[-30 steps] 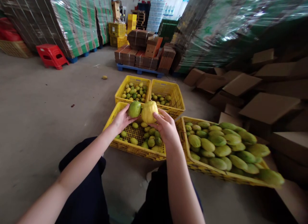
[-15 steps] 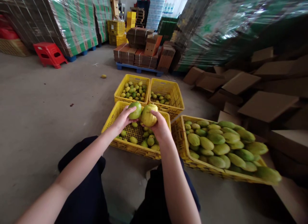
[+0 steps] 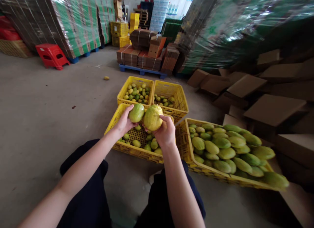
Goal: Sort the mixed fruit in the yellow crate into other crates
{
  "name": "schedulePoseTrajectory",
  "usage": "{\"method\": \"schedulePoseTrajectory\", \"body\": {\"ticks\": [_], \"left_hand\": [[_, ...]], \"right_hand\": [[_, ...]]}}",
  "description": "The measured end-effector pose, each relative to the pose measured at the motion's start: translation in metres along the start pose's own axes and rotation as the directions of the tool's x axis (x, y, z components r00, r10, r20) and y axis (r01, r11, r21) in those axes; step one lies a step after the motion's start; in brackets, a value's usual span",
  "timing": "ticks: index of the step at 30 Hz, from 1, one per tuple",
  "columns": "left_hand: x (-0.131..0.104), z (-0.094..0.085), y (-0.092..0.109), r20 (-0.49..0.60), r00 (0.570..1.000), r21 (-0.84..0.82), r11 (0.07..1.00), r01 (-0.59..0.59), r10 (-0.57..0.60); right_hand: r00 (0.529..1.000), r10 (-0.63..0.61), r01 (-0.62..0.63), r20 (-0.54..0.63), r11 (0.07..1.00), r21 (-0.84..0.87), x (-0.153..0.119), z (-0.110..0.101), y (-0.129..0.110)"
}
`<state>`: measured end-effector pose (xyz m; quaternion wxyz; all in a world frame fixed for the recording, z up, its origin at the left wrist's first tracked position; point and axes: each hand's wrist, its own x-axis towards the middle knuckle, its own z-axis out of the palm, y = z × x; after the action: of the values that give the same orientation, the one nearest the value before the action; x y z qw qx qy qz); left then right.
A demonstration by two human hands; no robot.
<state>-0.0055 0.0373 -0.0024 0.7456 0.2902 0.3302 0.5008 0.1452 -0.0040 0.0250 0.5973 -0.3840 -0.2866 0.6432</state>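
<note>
My left hand is wrapped around a smooth green papaya. Beside it, my right hand grips a yellower, faintly ridged papaya, its thumb on the fruit's right side. Both fruits are held up side by side, almost touching, over a yellow crate in front of my knees. Several more green-yellow fruits lie on that crate's bottom; my hands and forearms hide part of it.
To the right, another yellow crate is heaped with long papayas. Two yellow crates with fruit stand behind. Loose cardboard lies at right. A red stool, a lone fruit and a loaded blue pallet are farther off.
Both hands still hold the papayas. The yellow one has turned slightly in my right hand, whose fingers have shifted lower on its side; the green one has tilted and moved slightly left.
</note>
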Motion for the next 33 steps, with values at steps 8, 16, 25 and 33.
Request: {"method": "schedulePoseTrajectory", "body": {"ticks": [8, 16, 25, 33], "left_hand": [[-0.003, 0.003, 0.000, 0.023, 0.998, -0.022, 0.998, 0.058, -0.057], [-0.001, -0.001, -0.002, 0.055, 0.996, -0.025, 0.998, 0.065, -0.064], [-0.014, 0.004, 0.009, 0.239, 0.882, 0.318, 0.825, -0.466, 0.406], [-0.013, 0.003, 0.006, 0.222, 0.832, 0.416, 0.723, -0.552, 0.508]], "right_hand": [[0.996, -0.091, 0.091, -0.014, 0.996, -0.007, 0.005, -0.006, 0.005], [0.986, -0.152, 0.151, -0.062, 0.988, -0.028, 0.004, -0.003, 0.006], [0.797, -0.596, 0.493, -0.094, 0.732, -0.470, 0.002, -0.012, 0.005], [0.723, -0.691, 0.565, -0.012, 0.602, -0.564, -0.003, -0.007, 0.005]]}}
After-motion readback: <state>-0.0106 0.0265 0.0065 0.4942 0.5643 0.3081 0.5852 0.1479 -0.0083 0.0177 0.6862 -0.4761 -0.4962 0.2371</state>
